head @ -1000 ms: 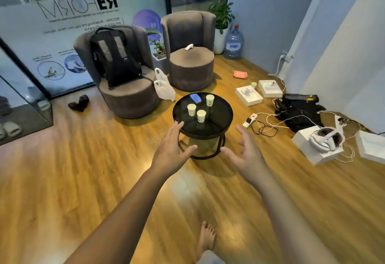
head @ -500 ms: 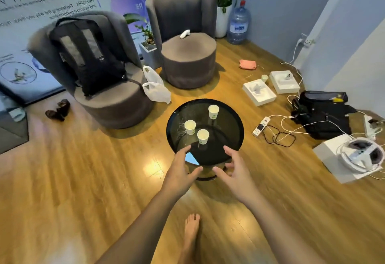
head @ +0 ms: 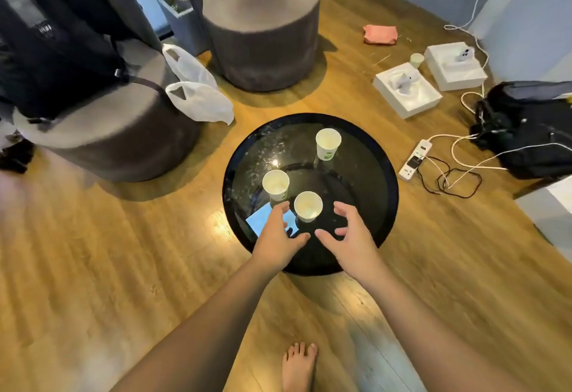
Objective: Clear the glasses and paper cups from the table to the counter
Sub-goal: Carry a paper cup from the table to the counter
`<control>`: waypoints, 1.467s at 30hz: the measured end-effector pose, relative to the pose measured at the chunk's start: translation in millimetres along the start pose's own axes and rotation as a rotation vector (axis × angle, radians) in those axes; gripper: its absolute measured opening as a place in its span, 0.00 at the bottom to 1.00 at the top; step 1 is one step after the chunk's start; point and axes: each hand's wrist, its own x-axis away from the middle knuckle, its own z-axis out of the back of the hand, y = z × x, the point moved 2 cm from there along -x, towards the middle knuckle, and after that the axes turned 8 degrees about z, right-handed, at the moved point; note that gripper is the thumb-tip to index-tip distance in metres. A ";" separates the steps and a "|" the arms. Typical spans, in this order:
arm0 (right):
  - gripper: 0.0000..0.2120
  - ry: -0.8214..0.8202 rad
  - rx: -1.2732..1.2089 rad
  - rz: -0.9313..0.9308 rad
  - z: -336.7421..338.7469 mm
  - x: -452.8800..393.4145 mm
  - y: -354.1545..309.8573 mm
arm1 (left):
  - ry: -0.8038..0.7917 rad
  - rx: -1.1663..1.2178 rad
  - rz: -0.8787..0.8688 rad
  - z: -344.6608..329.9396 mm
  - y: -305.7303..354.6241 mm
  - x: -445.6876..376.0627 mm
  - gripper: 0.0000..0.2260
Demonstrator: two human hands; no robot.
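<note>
Wooden floorboards run under a low round black table with a glossy glass top, where three paper cups stand upright. One far cup sits toward the back of the tabletop, a middle cup stands left of centre, and a near cup stands just in front of it, close to the person. Both hands reach over the near edge of the table: the left hand and the right hand flank the near cup, fingers spread and loosely curved, holding nothing, not touching the cup as far as can be seen. A blue card lies flat on the glass, partly under the left hand. Two grey round armchairs stand behind the table, with white plastic bags between them. A power strip with tangled cables lies on the floor to the right, near a black bag.
</note>
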 end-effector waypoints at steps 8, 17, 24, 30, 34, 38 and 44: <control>0.44 -0.034 -0.003 -0.079 -49.2 -67.8 56.8 | -0.012 -0.095 0.008 -34.2 -32.3 -68.2 0.38; 0.32 -0.073 0.011 -0.073 -57.7 -84.9 63.6 | -0.013 -0.146 -0.039 -44.0 -16.7 -81.6 0.26; 0.27 0.026 -0.046 -0.019 16.1 -68.0 -11.1 | -0.030 -0.070 -0.192 -11.4 60.8 -40.4 0.24; 0.30 0.170 -0.084 0.109 126.3 -46.0 -153.8 | -0.005 -0.056 -0.437 51.1 203.8 25.7 0.25; 0.34 0.323 -0.042 0.218 214.9 -6.5 -271.2 | 0.045 -0.050 -0.597 98.8 323.1 103.6 0.26; 0.30 0.460 -0.009 0.408 299.3 59.7 -368.1 | 0.053 0.001 -0.757 135.1 423.7 205.2 0.25; 0.31 0.610 -0.041 0.549 378.6 183.3 -442.1 | -0.018 0.100 -0.947 139.4 495.4 352.9 0.24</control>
